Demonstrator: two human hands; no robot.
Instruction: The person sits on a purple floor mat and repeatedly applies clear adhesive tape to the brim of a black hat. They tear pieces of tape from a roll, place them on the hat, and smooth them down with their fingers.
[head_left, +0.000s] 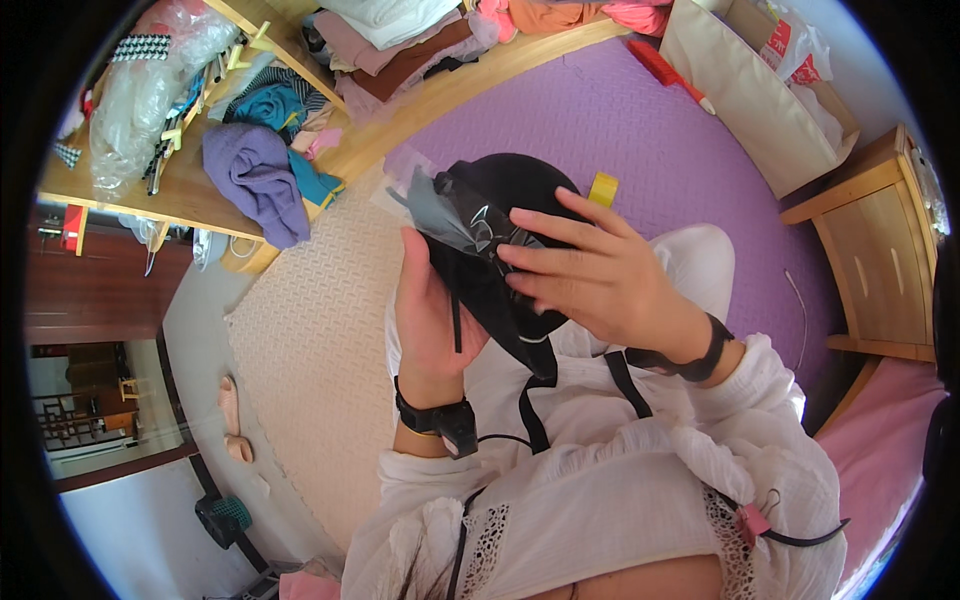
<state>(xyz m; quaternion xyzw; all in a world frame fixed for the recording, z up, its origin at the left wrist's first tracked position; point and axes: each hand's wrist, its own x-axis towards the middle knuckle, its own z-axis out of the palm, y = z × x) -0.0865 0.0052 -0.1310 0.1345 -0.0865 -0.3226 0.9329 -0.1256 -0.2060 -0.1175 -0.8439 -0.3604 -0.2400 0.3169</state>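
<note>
A black soft fabric item (517, 172), rounded at the far end and with dangling straps, is held up over my lap. Whether it is a cap or a pouch I cannot tell. My left hand (439, 315) supports it from the left and below, thumb pointing up along its side. Across its near right part lie the spread fingers of my right hand (592, 262), gripping it. Crinkled clear plastic film (439, 214) sits on its upper left, between the two hands. A narrow black strap (457, 322) hangs over my left palm.
Purple foam mat (510, 112) and beige foam mat (315, 300) cover the floor. Beyond the item lies a yellow tape roll (603, 189). A red brush (667, 71) rests by a cream fabric bin (750, 90). Left, a wooden shelf (187, 214) bears a purple towel (259, 176).
</note>
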